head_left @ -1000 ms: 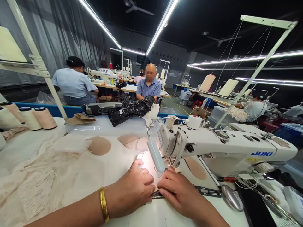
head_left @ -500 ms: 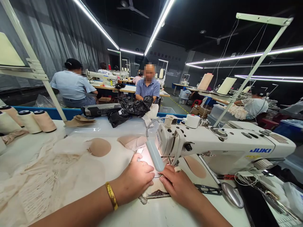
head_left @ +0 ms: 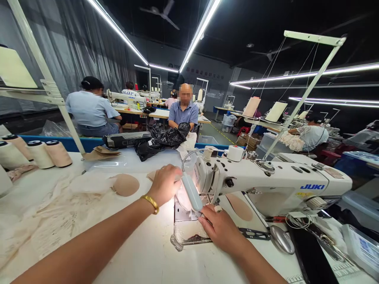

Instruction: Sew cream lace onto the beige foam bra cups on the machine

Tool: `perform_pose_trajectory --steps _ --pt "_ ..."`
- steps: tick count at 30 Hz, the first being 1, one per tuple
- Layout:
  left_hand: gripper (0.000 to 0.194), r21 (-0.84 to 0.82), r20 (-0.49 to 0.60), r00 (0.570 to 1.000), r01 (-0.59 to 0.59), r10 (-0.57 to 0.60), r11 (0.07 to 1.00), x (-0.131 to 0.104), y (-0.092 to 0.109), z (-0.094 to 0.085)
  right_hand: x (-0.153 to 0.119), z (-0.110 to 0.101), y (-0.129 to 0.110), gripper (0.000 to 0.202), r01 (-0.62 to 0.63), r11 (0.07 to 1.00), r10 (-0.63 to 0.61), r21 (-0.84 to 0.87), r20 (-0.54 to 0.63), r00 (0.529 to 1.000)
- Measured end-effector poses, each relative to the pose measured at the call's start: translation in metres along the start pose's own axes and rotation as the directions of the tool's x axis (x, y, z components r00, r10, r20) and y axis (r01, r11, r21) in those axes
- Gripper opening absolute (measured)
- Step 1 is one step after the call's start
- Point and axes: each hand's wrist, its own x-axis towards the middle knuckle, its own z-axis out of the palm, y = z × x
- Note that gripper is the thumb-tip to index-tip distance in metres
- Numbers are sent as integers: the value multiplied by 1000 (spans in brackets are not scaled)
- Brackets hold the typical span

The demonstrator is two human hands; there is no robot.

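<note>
My left hand (head_left: 166, 183), with a gold bangle (head_left: 151, 203) at the wrist, has its fingers curled down on a pale fabric piece (head_left: 182, 198) behind the needle plate. The lamp head (head_left: 192, 192) hides part of that fabric and the fingertips. My right hand (head_left: 219, 228) rests beside the presser area of the white sewing machine (head_left: 266, 177), its fingers close together near the lamp's lower end. What they pinch, if anything, is hidden. In front of the fabric, the metal needle plate (head_left: 181, 214) shows bare and brightly lit.
Beige oval pads (head_left: 126, 185) and lace fabric (head_left: 56, 221) lie left. Thread cones (head_left: 58, 153) stand behind. At right are a phone (head_left: 310, 256), a silver oval object (head_left: 282, 239) and a clear box (head_left: 363, 246). A person (head_left: 183, 110) sits opposite, behind a black plastic bag (head_left: 162, 142).
My left hand has moved away from me, up and left, and the pale fabric has shifted back, uncovering the needle plate. My right hand stays almost in place. The view has turned slightly.
</note>
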Motion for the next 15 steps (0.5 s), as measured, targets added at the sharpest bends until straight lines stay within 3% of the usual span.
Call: perform_pose_trajectory --steps 3,6,7,9,10,12,13,15 --pt "21 -61 -62 983 167 -171 984 19 -13 -18 0 0 1 19 -7 1000 7 10 1 1000" --pt "22 -110 -217 940 244 -263 964 13 -14 -51 0 0 1 23 -29 999 28 18 40 999" --pt "20 -114 -275 933 209 -233 971 4 -11 -60 0 -1 1 24 -38 999 37 18 50 998" --pt "12 -57 -348 938 -14 -6 998 -22 -1 -68 1 -1 1 24 -50 999 48 21 60 997" --pt "10 3 -317 934 -175 167 985 -37 4 -66 1 -1 1 24 -52 998 50 23 60 997" --pt "18 58 -63 894 -441 444 896 -67 15 -51 1 0 1 23 -50 998 49 22 56 997" --pt "20 50 101 858 -509 503 859 -79 19 -40 1 0 1 23 -48 999 46 19 52 998" --pt "22 37 348 786 -556 511 830 -94 26 -19 1 0 2 23 -42 999 42 8 45 998"
